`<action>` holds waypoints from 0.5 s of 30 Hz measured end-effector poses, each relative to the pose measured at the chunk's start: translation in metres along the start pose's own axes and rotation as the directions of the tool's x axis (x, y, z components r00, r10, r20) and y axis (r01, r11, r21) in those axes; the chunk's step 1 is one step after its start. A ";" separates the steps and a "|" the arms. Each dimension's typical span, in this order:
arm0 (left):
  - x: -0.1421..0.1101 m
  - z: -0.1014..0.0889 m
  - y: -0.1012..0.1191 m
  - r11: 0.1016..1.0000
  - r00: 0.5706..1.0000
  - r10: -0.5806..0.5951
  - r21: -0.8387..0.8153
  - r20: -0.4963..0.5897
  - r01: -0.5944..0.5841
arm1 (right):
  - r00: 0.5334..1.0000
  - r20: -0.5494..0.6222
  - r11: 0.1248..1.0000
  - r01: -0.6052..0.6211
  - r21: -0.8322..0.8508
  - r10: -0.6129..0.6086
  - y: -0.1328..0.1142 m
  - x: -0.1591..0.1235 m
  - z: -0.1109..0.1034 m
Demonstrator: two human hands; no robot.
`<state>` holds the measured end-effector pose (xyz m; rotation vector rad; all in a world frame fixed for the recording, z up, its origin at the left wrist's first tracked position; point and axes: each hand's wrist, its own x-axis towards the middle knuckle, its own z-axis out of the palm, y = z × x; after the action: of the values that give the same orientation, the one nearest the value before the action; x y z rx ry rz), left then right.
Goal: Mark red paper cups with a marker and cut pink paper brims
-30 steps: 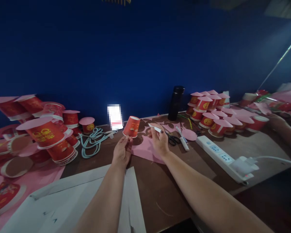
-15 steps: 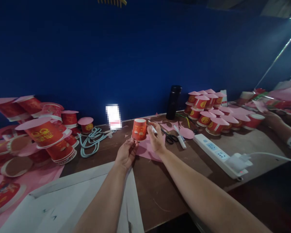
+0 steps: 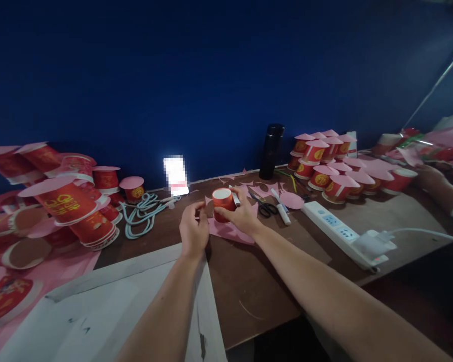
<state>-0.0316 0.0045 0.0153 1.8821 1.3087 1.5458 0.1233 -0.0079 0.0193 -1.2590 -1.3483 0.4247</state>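
A red paper cup (image 3: 222,213) is upside down on a sheet of pink paper (image 3: 226,235), its pale base facing up. My right hand (image 3: 244,213) grips the cup's side, thumb across its front. A white marker (image 3: 235,199) is also tucked between the fingers of that hand. Just left of the cup is my left hand (image 3: 194,231), fingers bent and apart, with nothing visible in it. Black-handled scissors (image 3: 267,208) and another white marker (image 3: 284,215) lie to the right of the pink sheet.
Red cups with pink paper tops (image 3: 66,206) are piled at left; more (image 3: 322,178) stand at right. Near the wall are a phone (image 3: 175,175), a coiled cable (image 3: 143,221) and a black bottle (image 3: 272,153). A power strip (image 3: 330,229) and a co-worker's hand (image 3: 432,180) are at right.
The cup has moved down onto the pink sheet. My left hand has let go of its rim and drawn aside, while my right hand has closed around the cup.
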 end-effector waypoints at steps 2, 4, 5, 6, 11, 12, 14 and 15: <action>0.002 0.000 -0.006 0.992 0.997 0.043 0.115 0.064 -0.050 | 0.999 0.045 1.000 0.026 -0.007 -0.025 0.002 -0.003 -0.004; 0.003 0.001 -0.009 0.960 0.969 0.086 0.240 0.232 -0.142 | 1.000 0.014 1.000 0.009 0.002 -0.009 0.004 -0.005 -0.010; 0.002 0.001 -0.009 0.936 0.936 0.097 0.288 0.337 -0.201 | 0.999 -0.034 1.000 -0.022 0.014 0.023 0.006 -0.005 -0.012; 0.001 0.001 -0.008 0.909 0.892 0.097 0.325 0.441 -0.259 | 0.994 -0.087 0.998 -0.060 0.035 0.063 0.007 -0.005 -0.015; -0.010 -0.003 0.003 0.787 0.721 0.003 0.443 0.693 -0.429 | 0.966 -0.216 0.981 -0.106 0.164 0.141 0.013 -0.001 -0.022; -0.011 -0.004 0.003 0.774 0.724 -0.006 0.462 0.690 -0.434 | 0.967 -0.224 0.982 -0.087 0.165 0.123 0.015 -0.001 -0.022; -0.010 -0.006 -0.001 0.761 0.745 -0.027 0.497 0.666 -0.417 | 0.968 -0.237 0.990 -0.050 0.134 0.081 0.016 -0.001 -0.021; -0.008 -0.007 -0.003 0.754 0.759 -0.039 0.517 0.650 -0.404 | 0.969 -0.239 0.993 -0.037 0.110 0.062 0.017 -0.002 -0.021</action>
<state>-0.0388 -0.0026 0.0104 2.6970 1.4108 0.3797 0.1481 -0.0122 0.0095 -1.2171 -1.0765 0.3587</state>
